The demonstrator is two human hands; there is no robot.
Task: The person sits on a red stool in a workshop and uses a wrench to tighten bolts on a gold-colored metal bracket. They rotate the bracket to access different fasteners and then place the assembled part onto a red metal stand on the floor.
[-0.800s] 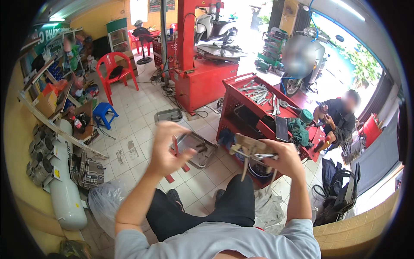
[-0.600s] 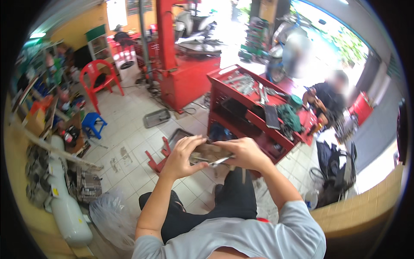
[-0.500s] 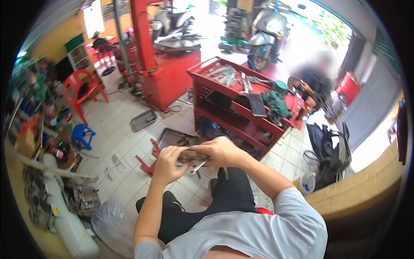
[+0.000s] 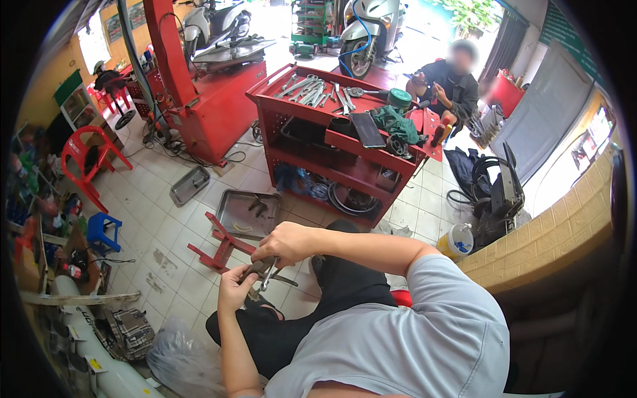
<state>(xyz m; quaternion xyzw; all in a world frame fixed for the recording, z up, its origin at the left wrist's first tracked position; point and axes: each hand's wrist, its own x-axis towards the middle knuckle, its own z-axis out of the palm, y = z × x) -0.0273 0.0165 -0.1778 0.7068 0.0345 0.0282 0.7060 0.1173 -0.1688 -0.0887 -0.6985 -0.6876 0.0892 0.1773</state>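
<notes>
Low in front of my lap, my left hand (image 4: 233,289) is closed round a small brownish metal part (image 4: 255,270) whose exact kind I cannot make out. My right hand (image 4: 286,244) comes over from the right, its fingers closed on a shiny wrench (image 4: 268,276) that lies against the part, ring end down. A dark curved strip (image 4: 285,280) sticks out to the right beneath the wrench. My fingers cover much of the part.
A red tool cart (image 4: 332,162) with several wrenches (image 4: 310,90) stands ahead. Metal trays (image 4: 225,211) and a red stand (image 4: 225,244) are on the floor nearby. Beyond the cart sits another person (image 4: 458,83). A plastic bag (image 4: 182,355) lies left, a white bucket (image 4: 458,242) right.
Both hands have moved lower and slightly left, toward my lap, with the part. The wrench now points more steeply downward. My view has shifted, showing the cart and person more sharply.
</notes>
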